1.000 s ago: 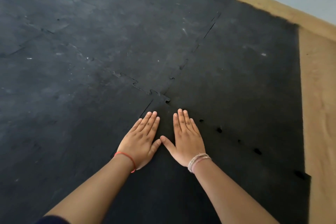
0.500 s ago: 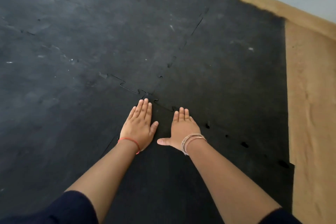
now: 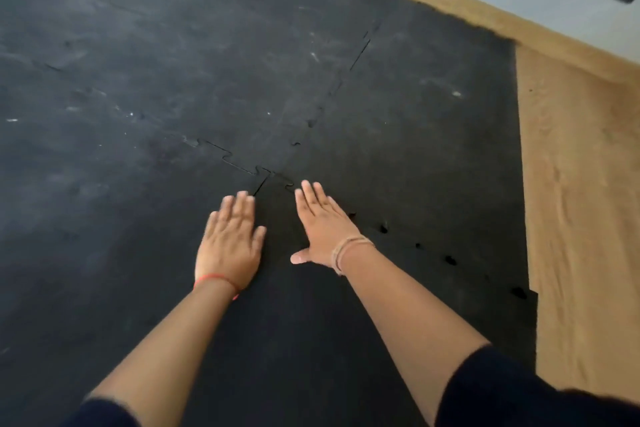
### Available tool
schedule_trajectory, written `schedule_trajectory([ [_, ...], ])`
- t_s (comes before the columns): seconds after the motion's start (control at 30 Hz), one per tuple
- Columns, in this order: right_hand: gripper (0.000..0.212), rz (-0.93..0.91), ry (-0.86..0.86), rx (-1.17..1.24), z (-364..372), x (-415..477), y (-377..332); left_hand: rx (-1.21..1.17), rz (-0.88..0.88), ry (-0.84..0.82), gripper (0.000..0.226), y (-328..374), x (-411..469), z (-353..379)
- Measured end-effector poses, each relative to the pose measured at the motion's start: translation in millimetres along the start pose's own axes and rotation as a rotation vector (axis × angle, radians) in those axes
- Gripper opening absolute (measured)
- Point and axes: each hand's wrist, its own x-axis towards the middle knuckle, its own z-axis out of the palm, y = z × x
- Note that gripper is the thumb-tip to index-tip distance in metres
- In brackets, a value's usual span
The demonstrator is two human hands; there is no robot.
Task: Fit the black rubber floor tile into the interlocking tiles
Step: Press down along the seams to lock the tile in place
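Two hands: both flat, palms down, fingers spread, gripping nothing.
Laid tiles (image 3: 138, 80): dusty grey-black, filling the left and far side, their puzzle seams mostly shut.
Left hand (image 3: 230, 246): open on the rubber, fingertips just short of the seam running toward the corner; it is motion-blurred, so I cannot tell how hard it presses.
Left seam (image 3: 261, 184): a thin dark line shows beside the left fingertips, ending at the four-way corner.
Black rubber floor tile (image 3: 294, 322): the darker, cleaner piece under both palms, stretching back toward the person and right to the wooden floor (image 3: 581, 218).
Corner joint (image 3: 273, 174): lies just ahead of both hands, between them; the right fingertips look nearer to it.
Right hand (image 3: 325, 229): open, thumb out to the side, fingers pointing up-left along the far seam.
Far seam gaps (image 3: 383, 228): a row of dark unfilled notches runs from beside the right hand down-right to the tile's outer edge, so that side seems not yet seated.
Relation that matters: the open seam's long axis runs rightward from the right hand, so that hand is better placed to press along it.
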Motion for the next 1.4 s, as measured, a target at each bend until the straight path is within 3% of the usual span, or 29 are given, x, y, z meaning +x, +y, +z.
schedule_trajectory([
  [0.1, 0.14, -0.055, -0.134, -0.175, -21.3, 34.7, -14.5, 0.004, -0.217, 0.057, 0.061, -5.4, -8.2, 5.3],
  [0.2, 0.144, -0.014, -0.259, -0.228, -24.3, 57.5, -24.9, 0.031, -0.205, 0.058, 0.058, -3.5, -0.6, 10.2],
  [0.4, 0.144, -0.065, -0.307, -0.213, -26.0, 58.3, -13.4, 0.069, -0.207, 0.042, 0.058, -1.0, -2.9, 7.4],
  [0.57, 0.137, -0.032, -0.219, -0.055, -22.1, 50.5, -4.2, 0.105, -0.168, 0.021, 0.059, -2.6, 0.2, 6.0],
  [0.67, 0.112, 0.098, 0.021, 0.105, 8.0, 11.0, 10.6, 0.221, 0.18, -0.053, 0.064, 2.8, 4.9, 3.2],
  [0.73, 0.102, 0.194, 0.163, 0.119, 36.9, -23.4, 10.2, 0.173, 0.289, -0.181, 0.063, 21.2, 9.6, 4.6],
  [0.8, 0.104, 0.257, 0.202, 0.126, 52.8, -40.8, 8.4, 0.154, 0.307, -0.255, 0.06, 41.1, 12.8, 11.0],
  [1.07, 0.112, 0.263, 0.014, 0.069, 35.3, -25.9, 18.3, 0.213, 0.28, -0.202, 0.057, 52.5, 17.1, 24.1],
  [1.17, 0.101, 0.225, -0.022, 0.13, 28.8, -23.9, 24.8, 0.233, 0.276, -0.258, 0.056, 54.5, 19.3, 17.1],
  [1.27, 0.086, 0.232, 0.075, 0.22, 36.3, -41.3, 34.4, 0.209, 0.206, -0.356, 0.058, 61.6, 24.0, 10.3],
  [1.33, 0.093, 0.359, 0.208, 0.239, 53.1, -66.8, 39.4, 0.178, 0.161, -0.369, 0.063, 72.2, 21.7, 11.6],
  [1.4, 0.108, 0.487, 0.228, 0.246, 66.6, -89.9, 48.4, 0.182, 0.224, -0.361, 0.066, 88.8, 9.2, 19.3],
])
